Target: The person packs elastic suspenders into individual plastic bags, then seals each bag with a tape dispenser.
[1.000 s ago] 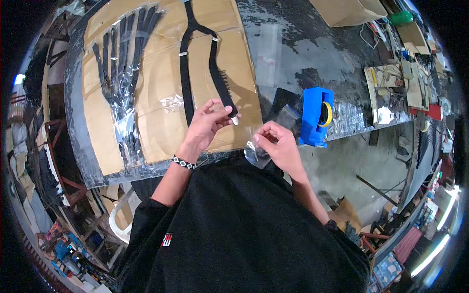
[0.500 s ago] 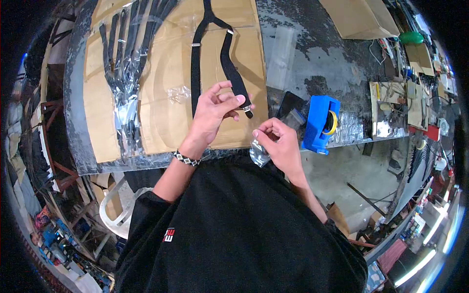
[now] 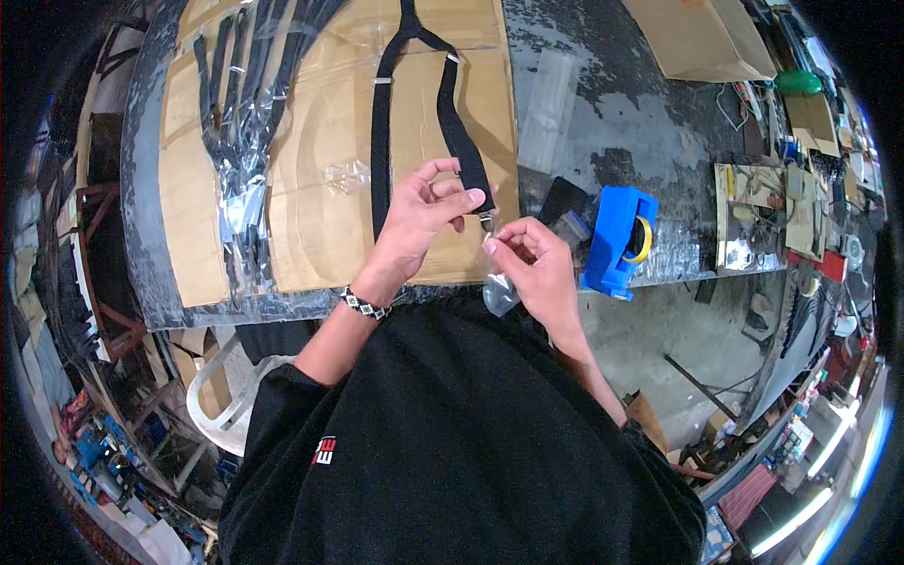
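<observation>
A pair of black suspenders lies on the cardboard sheet, its Y-shaped join at the top of the view. My left hand pinches the end of the right strap, just above its metal clip. Close below that clip, my right hand holds a small clear plastic bag between thumb and forefinger. The bag hangs down beneath the fingers, its upper edge right by the clip.
Left on the cardboard are several bundled suspenders in clear plastic. A blue tape dispenser with yellow tape stands right of my right hand, near a dark flat item. A cardboard box sits at the back right. A white chair is at lower left.
My left hand has shifted slightly right with the strap end. My right hand has brought the plastic bag up close to the clip, narrowing the gap between the hands.
</observation>
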Demonstrator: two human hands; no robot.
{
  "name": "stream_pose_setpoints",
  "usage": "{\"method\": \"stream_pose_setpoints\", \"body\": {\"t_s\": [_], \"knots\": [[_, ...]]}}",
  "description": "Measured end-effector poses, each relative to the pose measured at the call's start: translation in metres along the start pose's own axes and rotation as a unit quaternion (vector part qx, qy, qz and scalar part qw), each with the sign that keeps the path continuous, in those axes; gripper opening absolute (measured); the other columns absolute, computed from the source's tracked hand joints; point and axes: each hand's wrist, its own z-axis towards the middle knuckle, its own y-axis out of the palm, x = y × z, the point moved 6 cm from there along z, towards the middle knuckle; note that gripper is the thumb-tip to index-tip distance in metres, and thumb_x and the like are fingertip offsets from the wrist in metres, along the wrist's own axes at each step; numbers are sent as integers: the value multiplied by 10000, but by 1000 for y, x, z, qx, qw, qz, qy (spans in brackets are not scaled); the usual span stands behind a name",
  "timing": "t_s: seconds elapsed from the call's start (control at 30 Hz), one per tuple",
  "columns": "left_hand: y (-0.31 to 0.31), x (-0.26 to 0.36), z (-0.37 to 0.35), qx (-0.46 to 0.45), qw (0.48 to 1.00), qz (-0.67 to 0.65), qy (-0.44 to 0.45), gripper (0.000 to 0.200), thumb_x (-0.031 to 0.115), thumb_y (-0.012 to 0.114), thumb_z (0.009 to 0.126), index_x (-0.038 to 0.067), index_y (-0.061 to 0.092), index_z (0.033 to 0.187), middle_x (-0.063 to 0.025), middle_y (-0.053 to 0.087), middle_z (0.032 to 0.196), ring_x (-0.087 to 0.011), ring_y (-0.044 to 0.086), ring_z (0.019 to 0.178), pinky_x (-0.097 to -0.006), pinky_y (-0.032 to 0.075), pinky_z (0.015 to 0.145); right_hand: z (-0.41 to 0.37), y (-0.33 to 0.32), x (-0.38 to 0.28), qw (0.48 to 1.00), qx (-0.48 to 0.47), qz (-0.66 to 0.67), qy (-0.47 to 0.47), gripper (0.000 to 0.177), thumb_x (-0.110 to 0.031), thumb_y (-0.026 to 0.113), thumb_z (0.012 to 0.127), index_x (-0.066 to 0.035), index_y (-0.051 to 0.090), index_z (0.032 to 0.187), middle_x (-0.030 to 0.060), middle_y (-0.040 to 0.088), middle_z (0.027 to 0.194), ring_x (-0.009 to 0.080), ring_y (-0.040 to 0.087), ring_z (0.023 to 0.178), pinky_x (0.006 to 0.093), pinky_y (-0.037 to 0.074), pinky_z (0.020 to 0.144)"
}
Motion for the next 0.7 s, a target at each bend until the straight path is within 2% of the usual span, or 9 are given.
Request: {"method": "stream_pose_setpoints", "body": {"t_s": [0.2, 0.27, 0.4, 0.6, 0.7], "knots": [[0, -5, -1, 3, 999, -53, -6, 372, 29, 700, 904, 34, 518, 1228, -184, 722, 1115, -166, 692, 973, -311, 494, 959, 11, 7, 11, 990, -64, 106, 62, 126, -101, 698, 914, 5, 635, 938, 26, 674, 814, 68, 608, 701, 232, 473, 619], [0, -8, 0, 9, 999, -50, 4, 377, 23, 701, 900, 35, 514, 1227, -182, 725, 1107, -165, 689, 981, -309, 485, 970, 14, 7, 25, 984, -89, 142, 64, 135, -106, 696, 919, 6, 636, 966, 32, 684, 828, 77, 625, 702, 235, 479, 617], [-1, -11, 3, 31, 998, -61, 3, 397, 21, 709, 889, 41, 507, 1231, -181, 725, 1110, -155, 685, 972, -303, 489, 955, 9, 7, 11, 991, 1, 130, 31, 153, -121, 688, 935, 2, 634, 1009, 46, 703, 859, 103, 663, 728, 238, 490, 623], [11, -14, -4, -13, 999, 4, -47, 373, 64, 716, 894, 53, 521, 1211, -151, 730, 1084, -162, 687, 956, -319, 529, 873, 14, 8, 8, 992, 5, 120, 36, 159, -128, 671, 951, 6, 631, 1027, 87, 729, 910, 131, 694, 757, 244, 505, 636], [1, -27, 5, 45, 996, -6, -79, 353, 99, 679, 929, 50, 503, 1231, -147, 717, 1116, -180, 686, 986, -324, 534, 875, 20, 8, 11, 991, 4, 126, 45, 158, -131, 668, 953, 3, 630, 1027, 108, 732, 906, 140, 695, 742, 256, 506, 629]]}}
